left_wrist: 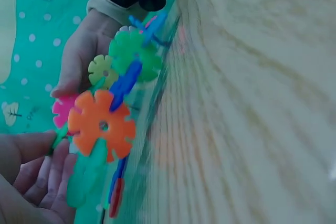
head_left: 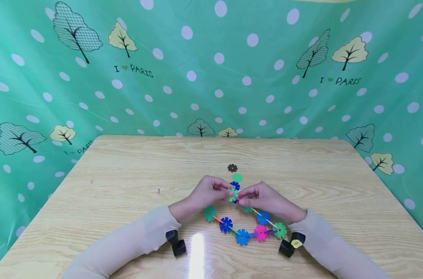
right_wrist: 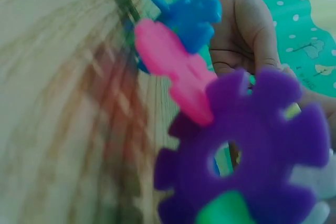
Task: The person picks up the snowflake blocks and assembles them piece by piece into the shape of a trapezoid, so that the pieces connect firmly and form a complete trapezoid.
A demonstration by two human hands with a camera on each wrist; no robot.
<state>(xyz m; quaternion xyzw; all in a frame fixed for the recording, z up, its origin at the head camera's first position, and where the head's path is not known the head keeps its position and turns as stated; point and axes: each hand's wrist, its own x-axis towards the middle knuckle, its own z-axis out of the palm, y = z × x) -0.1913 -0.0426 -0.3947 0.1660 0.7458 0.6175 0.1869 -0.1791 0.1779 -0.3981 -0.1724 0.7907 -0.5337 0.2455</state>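
Notched plastic snowflake discs are linked into a loop on the table, with a pink disc [head_left: 261, 233], blue disc [head_left: 243, 236] and green disc [head_left: 280, 230] along its near side. At the loop's far side my left hand [head_left: 207, 194] pinches a light green disc [head_left: 233, 195] between thumb and finger. Close beside it my right hand [head_left: 263, 198] pinches a pink disc [left_wrist: 63, 110], mostly hidden by fingers in the head view. The two discs meet at their edges; whether their slots interlock I cannot tell. A purple disc [right_wrist: 241, 150] fills much of the right wrist view.
Beyond the hands lie a black disc [head_left: 232, 168], a green disc [head_left: 237, 177] and a dark blue disc [head_left: 235, 185] in a line. A tiny object [head_left: 158, 190] lies on the wooden table [head_left: 128, 170] at left. A green patterned curtain [head_left: 218, 77] hangs behind.
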